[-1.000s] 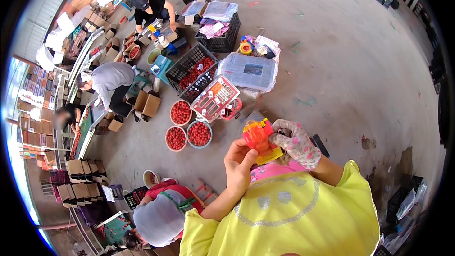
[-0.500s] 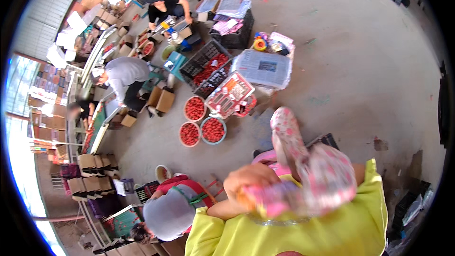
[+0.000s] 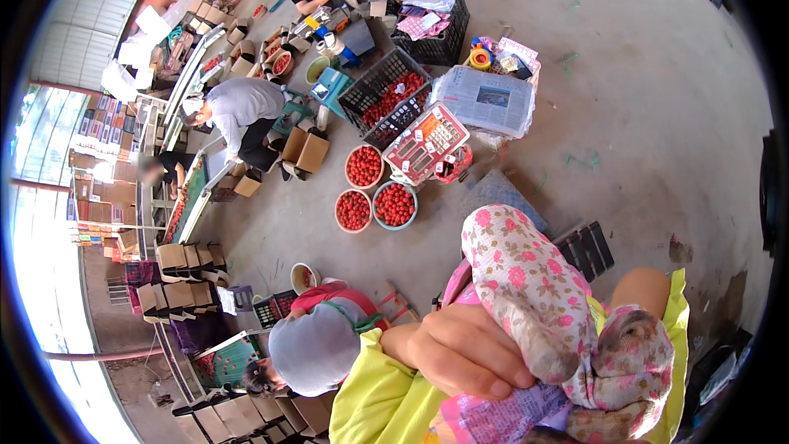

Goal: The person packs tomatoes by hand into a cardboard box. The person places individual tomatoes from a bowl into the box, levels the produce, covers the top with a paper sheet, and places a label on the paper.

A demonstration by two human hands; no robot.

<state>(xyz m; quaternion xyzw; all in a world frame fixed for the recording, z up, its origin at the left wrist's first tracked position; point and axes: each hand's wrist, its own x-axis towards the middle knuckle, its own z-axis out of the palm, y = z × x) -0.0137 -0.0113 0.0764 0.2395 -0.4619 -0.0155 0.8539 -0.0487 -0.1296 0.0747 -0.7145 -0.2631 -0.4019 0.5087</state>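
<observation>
One purple packet [image 3: 511,416] at bottom, right of centre | your bare left hand [image 3: 467,353] holds it | your gloved right hand [image 3: 631,349], lower right, beside floral cloth [image 3: 526,284]: its grip I cannot tell

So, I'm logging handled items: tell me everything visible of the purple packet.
The purple packet looks like thin, crinkled plastic with darker print. It sits low, before the yellow shirt, its lower end out of frame. The left hand curls its fingers over its upper edge; whether the floral fabric alongside touches it is unclear.
</observation>
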